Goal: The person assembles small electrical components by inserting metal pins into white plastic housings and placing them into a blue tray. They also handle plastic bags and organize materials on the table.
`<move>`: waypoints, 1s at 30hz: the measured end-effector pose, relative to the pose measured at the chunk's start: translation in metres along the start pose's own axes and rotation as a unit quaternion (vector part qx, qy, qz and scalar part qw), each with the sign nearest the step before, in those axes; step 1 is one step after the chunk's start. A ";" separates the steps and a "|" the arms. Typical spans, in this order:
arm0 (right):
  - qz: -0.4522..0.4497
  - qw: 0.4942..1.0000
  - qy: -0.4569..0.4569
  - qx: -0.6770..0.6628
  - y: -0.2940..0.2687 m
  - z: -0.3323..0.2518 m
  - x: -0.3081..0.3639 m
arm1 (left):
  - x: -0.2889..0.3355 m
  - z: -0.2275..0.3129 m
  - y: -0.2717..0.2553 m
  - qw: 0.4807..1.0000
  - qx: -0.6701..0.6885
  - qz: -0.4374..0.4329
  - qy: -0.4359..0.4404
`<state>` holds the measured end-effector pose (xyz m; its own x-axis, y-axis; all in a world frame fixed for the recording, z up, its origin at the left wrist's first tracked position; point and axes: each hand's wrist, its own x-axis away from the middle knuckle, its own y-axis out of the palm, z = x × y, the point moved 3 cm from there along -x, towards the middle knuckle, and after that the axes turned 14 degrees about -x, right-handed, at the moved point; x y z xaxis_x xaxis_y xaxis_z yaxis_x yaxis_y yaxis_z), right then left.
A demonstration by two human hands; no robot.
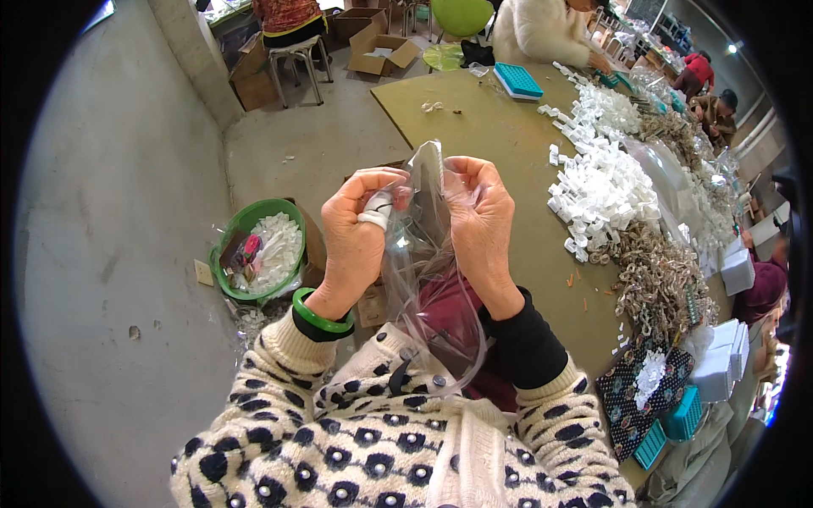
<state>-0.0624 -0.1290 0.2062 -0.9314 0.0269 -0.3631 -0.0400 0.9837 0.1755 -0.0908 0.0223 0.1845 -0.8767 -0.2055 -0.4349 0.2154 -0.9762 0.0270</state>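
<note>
A clear plastic bag (pixel 415 254) hangs in front of my body, its top edge held up between both hands. My left hand (pixel 360 224) pinches the left side of the bag's mouth; a white wrap covers part of one finger, and a green bangle circles that wrist. On the other side, my right hand (pixel 481 224) grips the bag's right edge between thumb and fingers. The mouth looks spread a little between them. Through the film, dark red cloth over my lap shows. Whether anything lies inside the bag I cannot tell.
To my right, an olive table (pixel 500 127) carries a heap of small white pieces (pixel 605 199), a pile of brownish pieces (pixel 656 284) and a teal tray (pixel 518 81). A green basin (pixel 224 271) of white scraps stands at left. Co-workers sit around the table's far side.
</note>
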 end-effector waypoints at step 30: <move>-0.238 0.923 -0.149 0.263 0.000 -0.032 -0.003 | -0.032 0.006 -0.005 0.953 -0.187 -0.230 0.067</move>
<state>-0.0710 -0.1351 0.2367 -0.7093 -0.4596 -0.5344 -0.1644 0.8451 -0.5087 -0.0665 0.0329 0.2031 -0.8584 0.2735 -0.4341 -0.0185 -0.8620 -0.5065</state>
